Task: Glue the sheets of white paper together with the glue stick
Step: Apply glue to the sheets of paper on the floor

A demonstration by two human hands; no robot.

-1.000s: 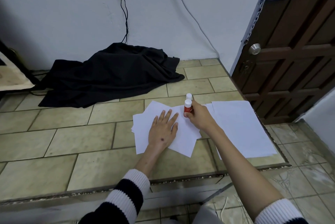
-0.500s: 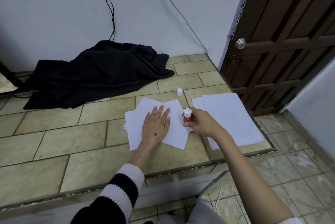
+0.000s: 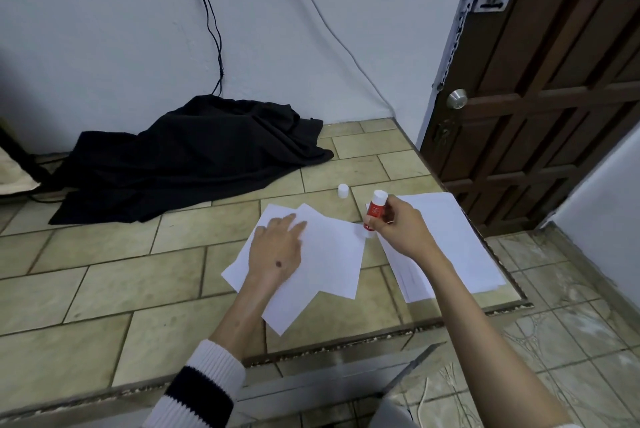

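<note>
A few overlapping white sheets (image 3: 329,254) lie fanned on the tiled platform. My left hand (image 3: 277,247) rests flat on them, fingers spread. My right hand (image 3: 398,225) grips a red and white glue stick (image 3: 375,208), held tilted with its lower end touching the right corner of the top sheet. The glue stick's white cap (image 3: 343,191) stands alone on the tile behind the sheets. A separate stack of white paper (image 3: 460,247) lies to the right, partly under my right forearm.
A black cloth (image 3: 194,154) is heaped against the wall at the back left. The tiled platform (image 3: 121,275) drops off at its front and right edges. A brown wooden door (image 3: 554,81) stands at the right. Cables hang down the wall.
My right hand has carried the glue stick along the sheet's right side, ending at its right corner. My left hand stays pressed on the sheets. The camera view has shifted.
</note>
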